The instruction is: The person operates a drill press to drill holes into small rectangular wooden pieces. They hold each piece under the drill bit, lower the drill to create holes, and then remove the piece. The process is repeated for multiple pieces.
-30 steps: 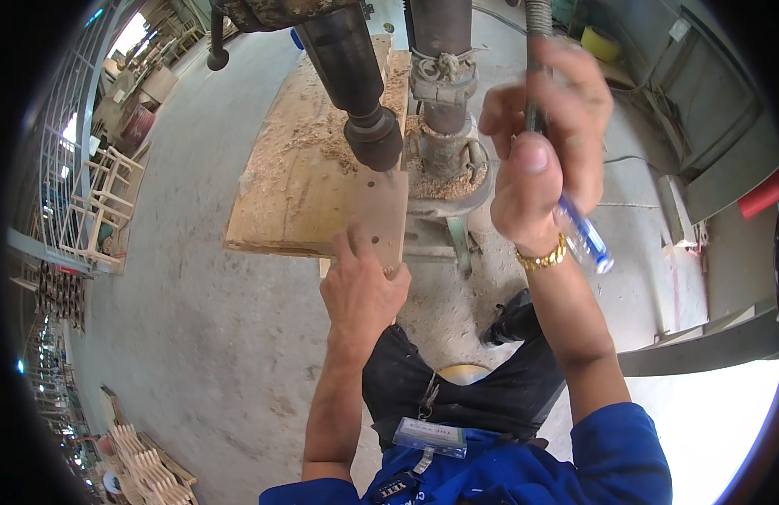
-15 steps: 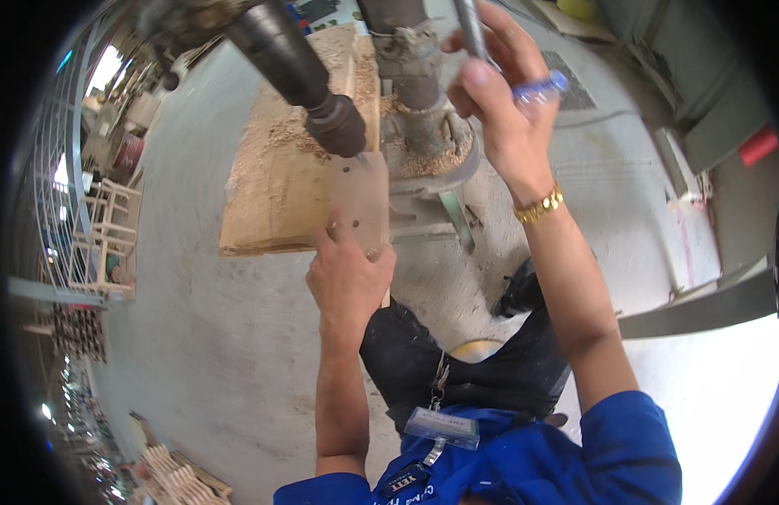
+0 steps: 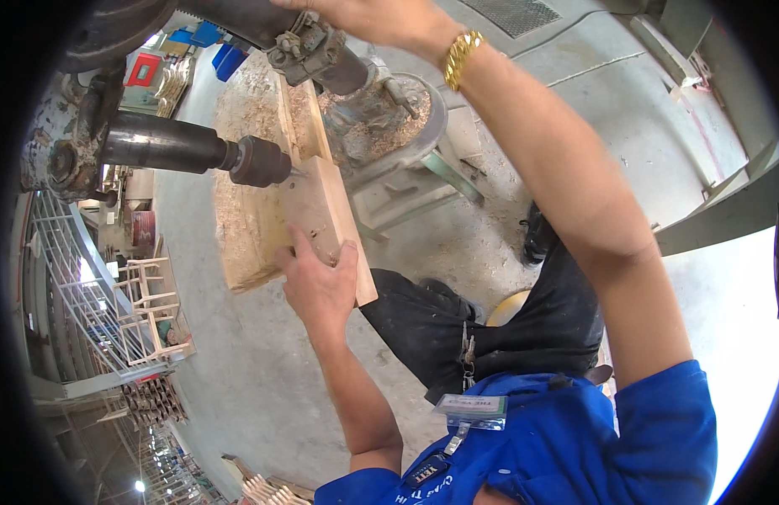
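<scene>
My left hand [image 3: 315,286] grips the near part of a pale wooden block [image 3: 331,206], thumb along its right side and fingers over its top and left. The block lies on a wooden board [image 3: 246,231] strewn with shavings and has small dark holes in its upper face. A drill chuck [image 3: 262,160] sits at the far end of the block, with a thin bit pointing to its surface; whether the bit is in the wood I cannot tell. My right hand [image 3: 381,18], with a gold bracelet at the wrist, reaches to the top edge by the machine, its fingers mostly cut off.
The drill press column [image 3: 339,67] rises behind the board, its round base [image 3: 431,109] covered with wood chips. A green metal leg [image 3: 453,177] juts out to the right. Wooden frames [image 3: 150,295] stand at the left beside a metal railing [image 3: 78,278].
My right hand has moved up and left, from beside a grey metal bar to the top edge. The whole view has turned, so the chuck and block appear further left. My left hand stays on the block.
</scene>
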Action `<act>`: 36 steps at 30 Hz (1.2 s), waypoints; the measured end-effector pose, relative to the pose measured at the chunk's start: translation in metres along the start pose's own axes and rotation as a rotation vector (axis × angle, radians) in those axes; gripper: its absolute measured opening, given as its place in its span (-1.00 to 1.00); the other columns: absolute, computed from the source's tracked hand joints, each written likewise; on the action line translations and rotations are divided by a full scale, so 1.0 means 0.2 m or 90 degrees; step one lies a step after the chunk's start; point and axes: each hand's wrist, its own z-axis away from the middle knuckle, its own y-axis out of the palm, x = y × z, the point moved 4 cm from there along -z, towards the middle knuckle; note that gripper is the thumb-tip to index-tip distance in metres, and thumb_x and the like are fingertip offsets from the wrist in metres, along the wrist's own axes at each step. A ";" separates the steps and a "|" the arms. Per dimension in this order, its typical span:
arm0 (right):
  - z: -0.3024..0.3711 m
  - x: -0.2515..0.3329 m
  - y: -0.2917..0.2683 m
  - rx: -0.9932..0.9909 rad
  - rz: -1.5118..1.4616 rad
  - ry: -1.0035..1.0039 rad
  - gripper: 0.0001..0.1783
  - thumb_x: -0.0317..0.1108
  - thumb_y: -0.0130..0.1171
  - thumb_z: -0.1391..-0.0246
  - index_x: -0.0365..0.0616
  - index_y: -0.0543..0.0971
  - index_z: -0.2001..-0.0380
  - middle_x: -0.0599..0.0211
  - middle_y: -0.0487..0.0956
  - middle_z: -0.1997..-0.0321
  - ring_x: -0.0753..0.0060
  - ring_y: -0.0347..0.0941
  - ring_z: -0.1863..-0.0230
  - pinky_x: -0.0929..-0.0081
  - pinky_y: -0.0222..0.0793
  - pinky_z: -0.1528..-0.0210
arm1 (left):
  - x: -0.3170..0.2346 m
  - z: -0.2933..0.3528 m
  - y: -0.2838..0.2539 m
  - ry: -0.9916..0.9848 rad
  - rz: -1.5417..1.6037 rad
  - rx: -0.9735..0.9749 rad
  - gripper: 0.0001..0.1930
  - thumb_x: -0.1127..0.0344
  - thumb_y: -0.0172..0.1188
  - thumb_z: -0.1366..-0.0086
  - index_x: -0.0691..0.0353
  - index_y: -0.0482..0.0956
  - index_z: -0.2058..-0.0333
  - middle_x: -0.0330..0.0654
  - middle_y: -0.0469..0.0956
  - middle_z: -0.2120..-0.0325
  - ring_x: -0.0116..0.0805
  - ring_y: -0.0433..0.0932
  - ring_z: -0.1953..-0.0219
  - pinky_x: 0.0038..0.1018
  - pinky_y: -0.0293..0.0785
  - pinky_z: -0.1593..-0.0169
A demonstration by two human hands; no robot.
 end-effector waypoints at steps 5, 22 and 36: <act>-0.06 -0.05 0.01 0.083 -0.060 0.083 -0.83 -0.31 0.14 -0.10 -0.18 0.56 0.33 0.38 0.54 0.51 0.62 0.40 0.55 0.56 0.34 0.47 | 0.01 0.01 -0.01 -0.023 0.009 0.002 -0.17 0.03 0.17 -0.02 0.34 0.13 -0.21 0.16 0.29 0.10 0.13 0.51 0.20 -0.14 0.42 0.08; 0.21 0.59 0.20 0.007 0.116 0.043 -0.62 -0.29 0.18 -0.03 -0.19 0.52 0.07 0.17 0.53 0.60 0.34 0.46 0.57 0.51 0.36 0.44 | 0.06 -0.02 -0.08 -0.004 0.087 -0.015 -0.19 0.06 0.21 0.03 0.35 0.21 -0.17 0.19 0.35 0.15 0.13 0.49 0.18 -0.16 0.46 0.12; -0.86 0.80 0.06 -0.077 0.250 0.011 -0.60 -0.16 0.15 -0.04 -0.31 0.52 0.66 0.26 0.45 0.73 0.41 0.34 0.73 0.40 0.25 0.64 | 0.21 -0.17 -0.25 0.126 0.122 0.058 -0.10 0.06 0.28 0.11 0.27 0.17 -0.23 0.14 0.30 -0.01 0.08 0.36 -0.07 -0.23 0.33 -0.09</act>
